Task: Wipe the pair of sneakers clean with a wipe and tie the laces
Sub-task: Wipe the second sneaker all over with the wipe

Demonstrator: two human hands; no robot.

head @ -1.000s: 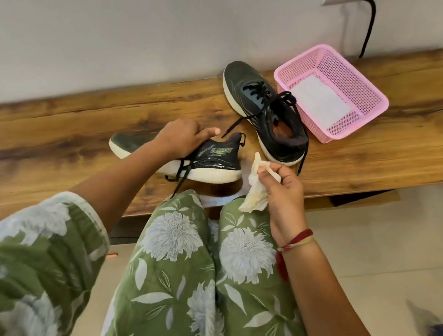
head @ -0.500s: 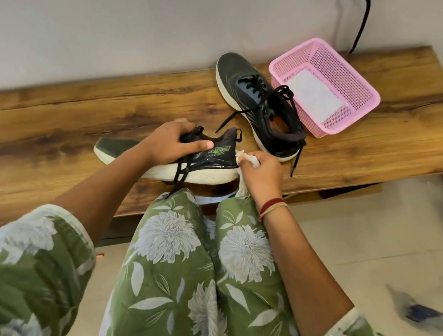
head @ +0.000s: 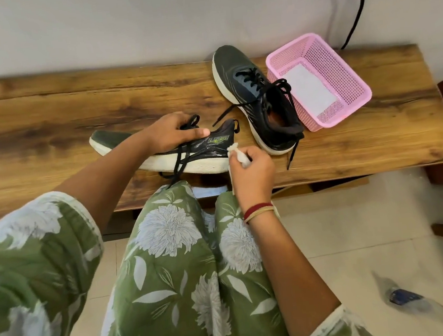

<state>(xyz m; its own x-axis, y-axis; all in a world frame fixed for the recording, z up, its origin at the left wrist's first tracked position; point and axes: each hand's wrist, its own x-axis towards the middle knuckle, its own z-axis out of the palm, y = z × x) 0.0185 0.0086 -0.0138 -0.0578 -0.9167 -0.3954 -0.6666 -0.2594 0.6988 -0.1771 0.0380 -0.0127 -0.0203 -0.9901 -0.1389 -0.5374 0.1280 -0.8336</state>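
Near sneaker (head: 207, 152) lies tipped on its side at the tabletop's (head: 43, 119) front edge, sole toward the person, evidently to expose the white midsole. Left hand (head: 172, 132) clasps the upper at the loose laces, steadying it. Right hand (head: 252, 172) pinches a bunched wipe (head: 236, 153) against the heel side. Second sneaker (head: 250, 90) stands upright, untied, touching a pink basket (head: 348, 76); judged awaiting its turn.

left half of the bench (head: 43, 119) is wide open; right side's crowded, upright sneaker (head: 256, 94) jammed against pink basket (head: 342, 71); cord (head: 357, 11) dangles upper right
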